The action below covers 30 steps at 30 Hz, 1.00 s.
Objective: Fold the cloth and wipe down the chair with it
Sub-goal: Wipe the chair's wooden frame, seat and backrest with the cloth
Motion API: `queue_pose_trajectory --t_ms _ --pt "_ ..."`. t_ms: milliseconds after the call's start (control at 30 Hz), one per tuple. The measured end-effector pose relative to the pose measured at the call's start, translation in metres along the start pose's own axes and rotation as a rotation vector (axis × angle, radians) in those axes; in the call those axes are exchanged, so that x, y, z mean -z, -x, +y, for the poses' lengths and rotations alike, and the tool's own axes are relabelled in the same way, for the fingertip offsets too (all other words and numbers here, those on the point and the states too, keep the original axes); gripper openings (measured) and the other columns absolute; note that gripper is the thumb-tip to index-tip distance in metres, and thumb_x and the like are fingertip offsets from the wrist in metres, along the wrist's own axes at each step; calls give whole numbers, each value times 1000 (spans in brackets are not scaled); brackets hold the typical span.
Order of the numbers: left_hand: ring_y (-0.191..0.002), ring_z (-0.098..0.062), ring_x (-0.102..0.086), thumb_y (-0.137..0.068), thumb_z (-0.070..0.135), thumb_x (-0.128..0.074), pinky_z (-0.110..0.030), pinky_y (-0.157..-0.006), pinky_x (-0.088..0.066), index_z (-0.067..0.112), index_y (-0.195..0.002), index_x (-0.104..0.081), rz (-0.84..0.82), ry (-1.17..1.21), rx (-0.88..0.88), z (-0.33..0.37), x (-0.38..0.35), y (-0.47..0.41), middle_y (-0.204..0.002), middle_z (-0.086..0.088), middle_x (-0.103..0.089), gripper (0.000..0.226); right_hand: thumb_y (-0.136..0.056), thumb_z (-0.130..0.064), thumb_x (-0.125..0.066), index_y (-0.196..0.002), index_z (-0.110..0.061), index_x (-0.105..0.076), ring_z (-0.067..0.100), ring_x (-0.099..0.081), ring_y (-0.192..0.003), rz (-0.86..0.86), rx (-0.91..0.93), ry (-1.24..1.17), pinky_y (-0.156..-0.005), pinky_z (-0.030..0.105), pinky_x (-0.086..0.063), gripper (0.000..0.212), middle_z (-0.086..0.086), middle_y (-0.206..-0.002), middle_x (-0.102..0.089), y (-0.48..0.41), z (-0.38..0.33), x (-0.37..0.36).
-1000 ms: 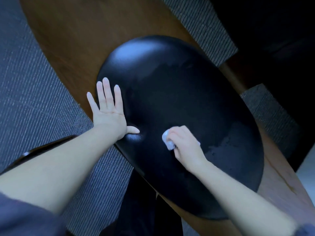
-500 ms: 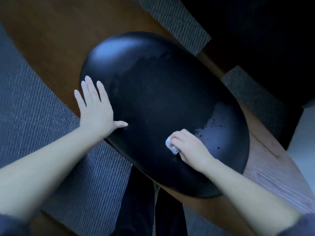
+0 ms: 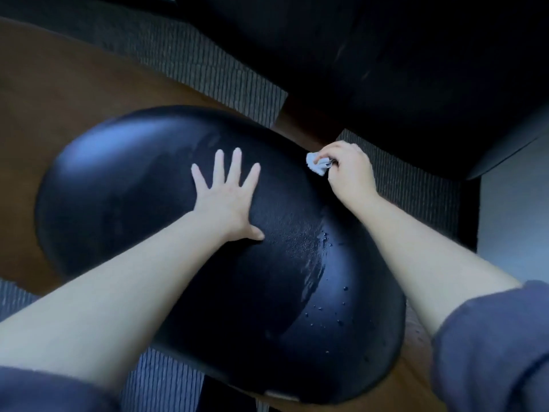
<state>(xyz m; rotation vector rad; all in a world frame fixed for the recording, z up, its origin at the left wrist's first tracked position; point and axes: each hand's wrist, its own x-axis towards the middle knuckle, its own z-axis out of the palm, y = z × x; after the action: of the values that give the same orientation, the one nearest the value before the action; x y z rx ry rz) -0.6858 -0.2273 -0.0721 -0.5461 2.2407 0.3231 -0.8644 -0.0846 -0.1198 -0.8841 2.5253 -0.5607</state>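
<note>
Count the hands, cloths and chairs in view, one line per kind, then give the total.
Hands: 2 (left hand flat on the seat, right hand)
Cloths: 1 (cloth, bunched in the right hand)
Chairs: 1 (chair, black, with water droplets on it)
Total: 4

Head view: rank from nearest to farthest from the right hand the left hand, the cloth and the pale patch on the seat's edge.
1. Cloth: pinched in the right hand, far edge of the chair seat.
2. Left hand: flat on the seat, to its left.
3. Pale patch: seat's near edge, bottom of view.
</note>
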Motion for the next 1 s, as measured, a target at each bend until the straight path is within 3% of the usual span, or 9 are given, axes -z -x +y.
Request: queue_pose_trajectory --t_ms 300,500,600,667,767,833,900,933,1000 --pt "-133 -42 45 -58 82 -67 -83 -96 8 36 -140 40 -169 -10 39 26 -8 -47 -142 -8 55 143 -71 7 -42 -98 -12 -77 17 -66 -105 -90 144 -217 -98 32 -48 47 3 -109 -72 -34 27 -24" --pt "-129 -43 48 -57 83 -68 -82 -96 9 35 -124 50 -281 -8 95 32 2 -50 -132 -7 62 143 -70 23 -51 -96 -3 -76 17 -65 -102 -73 56 -161 -97 1 -33 44 11 -107 -71 44 76 24" --pt "-129 -44 49 -58 82 -68 -82 -96 9 34 -123 50 -301 -3 107 34 5 -49 -126 -7 64 143 -77 21 -50 -100 0 -74 27 -66 -105 -111 11 -99 -98 7 -35 39 15 -108 -71 59 80 39" --pt "-128 -44 49 -57 82 -68 -82 -96 9 34 -123 50 -311 -9 118 36 5 -49 -131 -8 63 144 -88 9 -50 -108 -14 -72 25 -61 -108 -185 -56 -44 -97 23 -40 38 8 -115 -67 45 62 27" --pt "-128 -44 49 -57 82 -68 -82 -97 8 34 -123 50 -316 -22 135 37 3 -50 -130 -8 63 144 -88 -11 -45 -81 -47 -46 8 -48 -83 -328 -85 -194 -79 19 -35 37 -6 -96 -53 0 34 4" --pt "-129 -44 49 -58 82 -67 -82 -97 8 34 -124 50 -306 -27 128 37 2 -50 -133 -9 62 143 -75 -23 -43 -64 -28 -39 14 -36 -62 -533 119 -389 -62 23 -31 14 7 -72 -44 -5 31 4" --pt "-130 -44 48 -58 83 -67 -82 -97 8 34 -125 50 -296 -29 125 37 2 -48 -137 -9 59 143 -73 -14 -44 -60 -14 -45 25 -39 -58 -570 195 -428 -60 25 -36 13 12 -64 -46 25 44 16" --pt "-130 -44 47 -58 82 -67 -82 -97 8 34 -126 49 -293 -32 129 38 3 -48 -138 -9 59 143 -74 -3 -44 -63 -7 -57 22 -51 -67 -550 160 -370 -69 20 -43 18 14 -70 -58 44 52 20" --pt "-131 -43 47 -58 82 -67 -82 -98 7 33 -128 49 -292 -37 134 39 3 -47 -138 -9 58 144 -76 4 -43 -84 1 -73 16 -63 -93 -202 168 -154 -92 18 -44 31 13 -96 -72 77 67 23"
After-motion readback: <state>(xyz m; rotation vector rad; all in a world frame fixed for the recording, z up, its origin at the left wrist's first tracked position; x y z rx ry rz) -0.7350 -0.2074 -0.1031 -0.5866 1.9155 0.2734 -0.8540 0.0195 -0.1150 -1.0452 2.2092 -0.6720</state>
